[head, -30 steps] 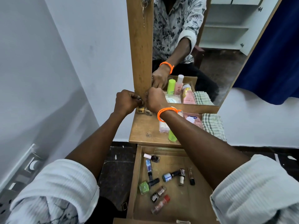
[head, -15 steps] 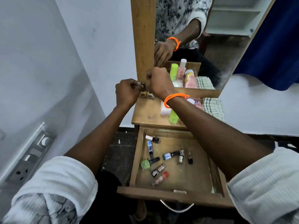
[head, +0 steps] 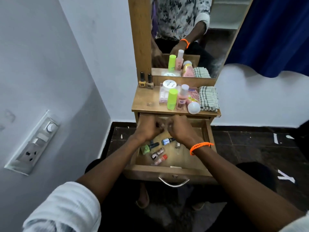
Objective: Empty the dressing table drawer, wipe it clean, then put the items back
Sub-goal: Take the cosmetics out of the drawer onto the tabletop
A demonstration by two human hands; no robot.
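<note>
Both hands (head: 163, 127), left (head: 148, 128) and right (head: 179, 128), curl at the drawer's (head: 167, 170) far end; contents unclear. Several nail-polish bottles (head: 157, 154) lie near-left; lift them upright onto the table (head: 145, 102).

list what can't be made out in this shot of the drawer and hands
- Head view: whether the left hand or right hand holds anything; curled, motion-blurred fingers hide it.
- Back of the drawer: covered by both hands.
- Labels on the nail polish bottles in the drawer: too small.
- Pink bottle on the tabletop: partly behind the white cap.
</note>
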